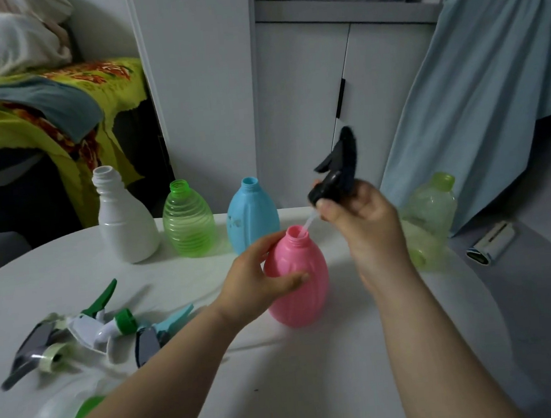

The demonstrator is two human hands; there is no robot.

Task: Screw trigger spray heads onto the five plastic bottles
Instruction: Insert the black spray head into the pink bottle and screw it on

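looks like someone's bedroom at home: a bed [32, 105] with a yellow floral blanket [101, 74] and pillow [5, 45], white wardrobe doors [351, 99], round white table [213, 360].

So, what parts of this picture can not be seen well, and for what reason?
Head view:
- Pale green bottle: blurred, its left edge behind the right hand.
- Black spray head: its collar is covered by the right hand's fingers.
- Loose spray heads on the table: blurred, overlapping; their number is unclear.
- Green and white thing: cut off by the bottom edge, partly behind the left forearm.
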